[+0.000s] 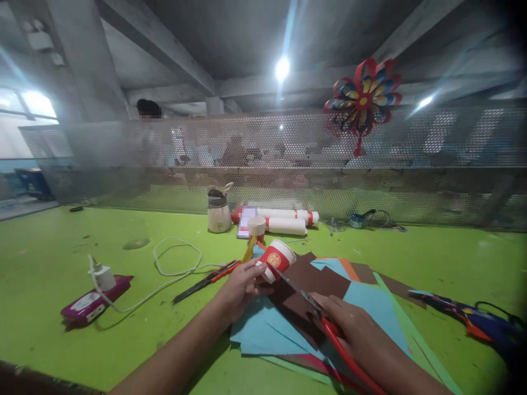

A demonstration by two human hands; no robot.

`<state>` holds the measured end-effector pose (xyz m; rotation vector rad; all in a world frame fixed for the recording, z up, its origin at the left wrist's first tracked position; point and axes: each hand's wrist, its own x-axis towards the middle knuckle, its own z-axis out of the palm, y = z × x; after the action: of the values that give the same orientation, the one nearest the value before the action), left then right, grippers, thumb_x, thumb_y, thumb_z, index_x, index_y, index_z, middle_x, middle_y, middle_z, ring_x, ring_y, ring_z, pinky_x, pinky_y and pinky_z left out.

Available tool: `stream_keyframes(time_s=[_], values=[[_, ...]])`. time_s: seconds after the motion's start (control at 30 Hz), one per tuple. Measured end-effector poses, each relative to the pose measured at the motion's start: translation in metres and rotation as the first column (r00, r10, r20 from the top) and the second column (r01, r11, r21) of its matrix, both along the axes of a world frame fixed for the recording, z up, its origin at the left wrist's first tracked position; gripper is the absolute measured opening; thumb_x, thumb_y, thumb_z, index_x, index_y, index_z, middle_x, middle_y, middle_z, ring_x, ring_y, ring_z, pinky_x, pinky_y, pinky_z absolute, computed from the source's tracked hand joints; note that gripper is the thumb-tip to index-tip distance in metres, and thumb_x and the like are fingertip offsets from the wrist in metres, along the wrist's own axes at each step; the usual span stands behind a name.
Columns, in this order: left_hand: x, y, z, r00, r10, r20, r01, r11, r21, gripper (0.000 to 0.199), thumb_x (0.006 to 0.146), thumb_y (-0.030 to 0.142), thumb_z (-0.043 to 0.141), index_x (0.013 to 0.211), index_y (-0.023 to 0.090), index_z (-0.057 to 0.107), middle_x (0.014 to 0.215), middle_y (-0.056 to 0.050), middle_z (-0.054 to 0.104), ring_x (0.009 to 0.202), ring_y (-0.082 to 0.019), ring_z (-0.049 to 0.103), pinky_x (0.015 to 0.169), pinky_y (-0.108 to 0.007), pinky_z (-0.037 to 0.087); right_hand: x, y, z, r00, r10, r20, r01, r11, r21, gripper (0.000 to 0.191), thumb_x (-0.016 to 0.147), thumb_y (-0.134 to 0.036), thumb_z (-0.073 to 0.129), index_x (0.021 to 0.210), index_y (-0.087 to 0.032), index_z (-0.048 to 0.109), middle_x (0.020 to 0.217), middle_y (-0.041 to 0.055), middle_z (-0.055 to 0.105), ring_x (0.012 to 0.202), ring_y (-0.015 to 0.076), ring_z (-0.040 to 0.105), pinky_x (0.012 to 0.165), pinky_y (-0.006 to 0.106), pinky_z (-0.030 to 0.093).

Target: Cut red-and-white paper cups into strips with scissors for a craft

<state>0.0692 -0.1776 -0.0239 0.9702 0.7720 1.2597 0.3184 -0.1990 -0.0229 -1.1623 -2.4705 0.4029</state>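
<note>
A red and white paper cup (275, 260) with a gold round emblem is tilted in my left hand (241, 288), its white rim toward the upper right. Red-handled scissors (335, 340) are in my right hand (349, 323). Their blades point up and left, and the tips meet the cup's side near the emblem. Below both hands lie brown sheets (325, 285) and light blue sheets (374, 307), with green and orange pieces among them. Behind the held cup stands another paper cup (257, 226).
A purple power strip (88, 302) with a white plug and cable lies left, near a black and orange tool (206, 281). Behind are a pitcher (219, 214) and white rolls (286, 226). A blue glue gun (465, 315) lies right. Beyond a perforated screen (185, 186) a person's head shows.
</note>
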Motion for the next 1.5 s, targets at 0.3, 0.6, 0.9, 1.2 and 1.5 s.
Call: stream_keyframes(time_s=[0.3,0.6,0.9,1.2,1.5], values=[[0.000,0.004,-0.008,0.998,0.042,-0.036,-0.044,0.998,-0.041,0.030,0.078,0.034,0.066,0.102,0.016,0.066,0.098,-0.010,0.068,0.085,-0.019,0.061,0.071,-0.030,0.050,-0.004,0.002,0.000,0.999,-0.049,0.004,0.050,0.998,-0.043,0.032,0.083,-0.020,0.045,0.109,-0.026,0.061,0.090,0.0054,0.068,0.086,0.0229,0.063,0.075,0.030,0.045],[0.000,0.006,-0.009,0.998,0.043,-0.045,-0.045,0.999,-0.031,0.034,0.079,0.033,0.065,0.108,0.016,0.062,0.098,-0.010,0.067,0.085,-0.018,0.061,0.070,-0.030,0.050,-0.007,0.004,0.003,0.994,0.012,-0.104,-0.023,0.995,-0.101,0.026,0.083,-0.018,0.043,0.098,-0.025,0.063,0.089,0.0029,0.069,0.082,0.0206,0.062,0.071,0.027,0.043],[-0.001,0.004,-0.007,0.999,0.019,-0.032,-0.020,0.999,-0.025,0.032,0.079,0.032,0.066,0.105,0.015,0.062,0.097,-0.011,0.068,0.084,-0.019,0.062,0.070,-0.030,0.050,-0.010,0.005,0.015,0.988,0.053,-0.145,-0.075,0.985,-0.155,0.022,0.082,-0.020,0.045,0.088,-0.022,0.065,0.082,0.0022,0.069,0.075,0.0198,0.061,0.068,0.026,0.042],[-0.003,0.006,-0.009,1.000,0.010,-0.025,-0.011,1.000,-0.017,0.028,0.080,0.031,0.065,0.102,0.014,0.063,0.099,-0.012,0.067,0.089,-0.021,0.062,0.073,-0.032,0.050,-0.010,0.004,0.022,0.986,0.040,-0.159,-0.072,0.978,-0.198,0.019,0.085,-0.022,0.044,0.085,-0.021,0.063,0.080,0.0010,0.070,0.074,0.0193,0.061,0.066,0.026,0.042],[-0.004,0.006,-0.010,1.000,0.012,-0.024,-0.013,1.000,-0.028,0.029,0.078,0.033,0.067,0.100,0.014,0.065,0.097,-0.011,0.068,0.085,-0.019,0.061,0.074,-0.033,0.050,-0.011,0.007,0.015,0.981,0.056,-0.184,-0.096,0.972,-0.216,0.013,0.087,-0.024,0.048,0.083,-0.022,0.061,0.081,-0.0012,0.070,0.075,0.0180,0.062,0.065,0.024,0.042]])
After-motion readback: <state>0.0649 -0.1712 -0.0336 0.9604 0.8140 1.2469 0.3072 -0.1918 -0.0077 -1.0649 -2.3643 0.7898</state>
